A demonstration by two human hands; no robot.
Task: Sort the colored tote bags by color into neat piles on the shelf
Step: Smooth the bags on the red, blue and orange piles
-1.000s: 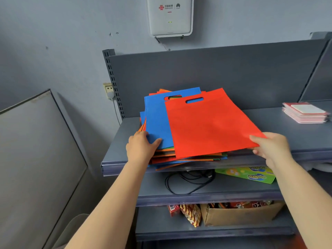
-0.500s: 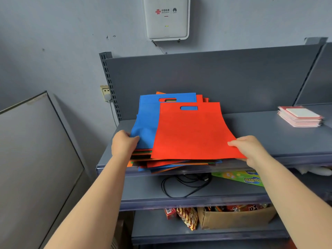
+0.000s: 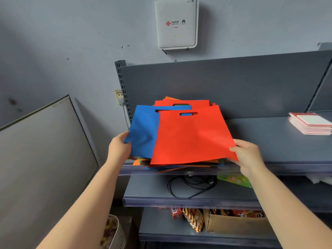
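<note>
Holding two bags at once, we stand at the top shelf (image 3: 269, 141) with the mixed pile of tote bags (image 3: 179, 165) in front of us. Our left hand (image 3: 119, 150) has its grip clamped on the near left corner of the blue bag (image 3: 143, 133), fingers curled round the edge at about 9 o'clock from the pile's middle. Our right hand (image 3: 248, 155) pinches the near right corner of the red bag (image 3: 193, 137), thumb on top, at about 4 o'clock. The red bag lies partly over the blue one, covering its right side, and both sit above the rest of the pile. Their cut-out handles point toward 12 o'clock, at the shelf's back panel (image 3: 233, 83). Behind them, another red bag (image 3: 181, 102) and an orange edge show at the far side of the pile. Under the two held bags, orange, blue and green edges stick out at 6 o'clock over the shelf's front lip.

At 3 o'clock on the same shelf, well apart from the bags, lies a stack of pink booklets (image 3: 311, 124). On the shelf below rests a coiled black cable (image 3: 192, 186) beside a green packet (image 3: 235, 180). A white router (image 3: 176, 24) hangs on the wall at 12 o'clock.
</note>
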